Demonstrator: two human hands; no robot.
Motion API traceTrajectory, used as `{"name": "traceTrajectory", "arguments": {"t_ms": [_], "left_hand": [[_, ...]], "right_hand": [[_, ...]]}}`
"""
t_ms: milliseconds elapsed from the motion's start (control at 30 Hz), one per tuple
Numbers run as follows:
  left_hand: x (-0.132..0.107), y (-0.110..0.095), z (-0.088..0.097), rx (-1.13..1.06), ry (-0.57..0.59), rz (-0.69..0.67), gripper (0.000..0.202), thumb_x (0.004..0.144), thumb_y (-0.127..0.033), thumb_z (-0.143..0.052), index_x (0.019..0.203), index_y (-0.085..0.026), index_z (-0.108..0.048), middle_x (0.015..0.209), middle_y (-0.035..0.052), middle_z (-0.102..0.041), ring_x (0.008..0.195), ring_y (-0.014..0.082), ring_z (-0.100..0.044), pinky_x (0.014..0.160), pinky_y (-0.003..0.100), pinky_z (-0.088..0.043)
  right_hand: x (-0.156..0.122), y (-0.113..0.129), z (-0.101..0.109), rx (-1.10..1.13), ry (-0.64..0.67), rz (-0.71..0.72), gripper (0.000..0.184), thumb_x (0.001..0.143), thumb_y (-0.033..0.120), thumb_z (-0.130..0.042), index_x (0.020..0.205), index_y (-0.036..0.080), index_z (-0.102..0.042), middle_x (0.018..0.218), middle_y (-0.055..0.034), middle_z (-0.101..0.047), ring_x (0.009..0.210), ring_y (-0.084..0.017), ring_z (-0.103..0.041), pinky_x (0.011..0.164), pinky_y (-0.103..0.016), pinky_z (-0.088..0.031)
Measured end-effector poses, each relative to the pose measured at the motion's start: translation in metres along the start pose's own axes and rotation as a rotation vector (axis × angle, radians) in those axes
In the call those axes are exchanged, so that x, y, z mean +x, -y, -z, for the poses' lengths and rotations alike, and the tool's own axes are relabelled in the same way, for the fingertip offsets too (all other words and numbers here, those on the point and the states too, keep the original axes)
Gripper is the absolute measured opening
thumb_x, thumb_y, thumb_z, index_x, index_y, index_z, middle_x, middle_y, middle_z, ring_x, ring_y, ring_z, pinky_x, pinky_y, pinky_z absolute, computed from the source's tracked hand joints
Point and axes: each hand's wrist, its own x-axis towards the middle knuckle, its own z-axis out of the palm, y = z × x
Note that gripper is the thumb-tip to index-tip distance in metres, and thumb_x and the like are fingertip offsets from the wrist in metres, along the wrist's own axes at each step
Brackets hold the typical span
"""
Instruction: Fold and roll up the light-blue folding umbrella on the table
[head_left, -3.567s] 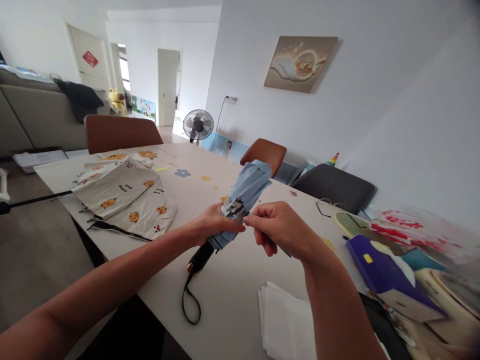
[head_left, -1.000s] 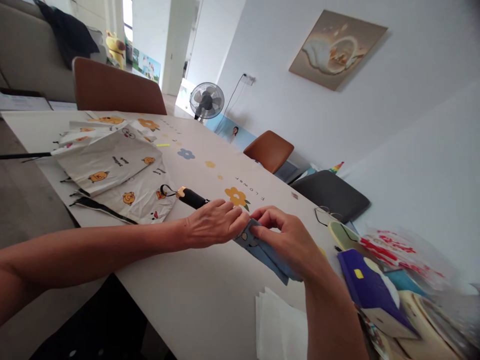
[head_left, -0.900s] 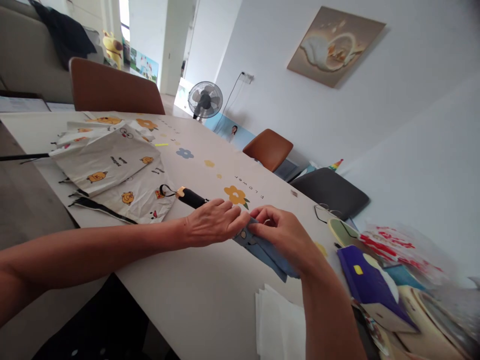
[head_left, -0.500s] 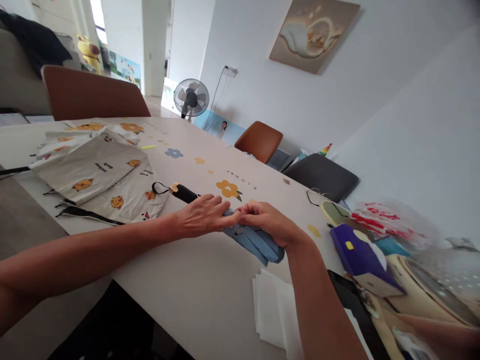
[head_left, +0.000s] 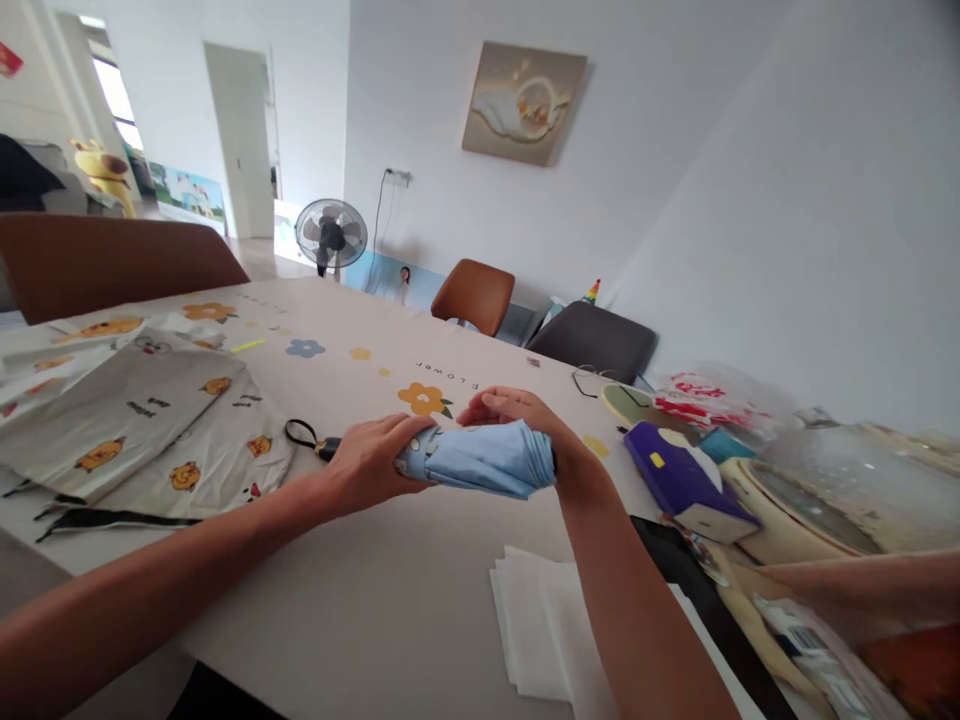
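Head view: both hands grasp the folded blue umbrella [head_left: 480,458] just above the worktop [head_left: 390,600]. Left hand [head_left: 371,465] clenches it near the black handle; right hand [head_left: 517,415] wraps the canopy end. The canopy looks mid-roll; next, turning the folds tight seems called for.

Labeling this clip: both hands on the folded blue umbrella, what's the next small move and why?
Probably fasten the strap around the umbrella. The left hand grips it near the handle and the right hand covers its far side; the canopy looks rolled tight, but no fastened strap shows.
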Motion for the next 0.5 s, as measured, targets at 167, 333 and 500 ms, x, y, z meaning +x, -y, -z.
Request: {"name": "traceTrajectory", "arguments": {"t_ms": [167,333,500], "left_hand": [[0.008,0.001,0.011,-0.38,-0.036,0.188,0.059,0.064,-0.037,-0.07,0.116,-0.021,-0.049,0.102,0.0036,-0.065,0.087,0.0175,-0.062,0.076,0.028,-0.048],[0.018,-0.011,0.029,-0.58,0.025,0.401,0.048,0.066,-0.041,-0.069,0.107,-0.02,-0.054,0.081,-0.0015,-0.063,0.069,0.0139,-0.06,0.061,0.024,-0.047],[0.02,-0.02,0.034,-0.579,0.084,0.443,0.037,0.069,-0.043,-0.065,0.096,-0.019,-0.056,0.07,-0.0024,-0.06,0.06,0.0122,-0.057,0.052,0.022,-0.045]], "right_hand": [[-0.01,0.019,-0.009,0.114,-0.112,0.286,0.02,0.075,0.03,-0.055,0.091,0.021,-0.063,0.103,-0.0057,-0.068,0.103,-0.025,-0.06,0.088,-0.041,-0.046],[-0.025,0.035,-0.02,0.074,-0.007,0.436,0.04,0.068,0.022,-0.052,0.108,0.024,-0.06,0.103,-0.0038,-0.065,0.1,-0.023,-0.058,0.088,-0.04,-0.045],[-0.024,0.031,-0.041,-0.079,-0.218,0.42,0.069,0.063,0.031,-0.069,0.127,0.026,-0.041,0.12,-0.0063,-0.055,0.107,-0.025,-0.052,0.085,-0.038,-0.046]]}}
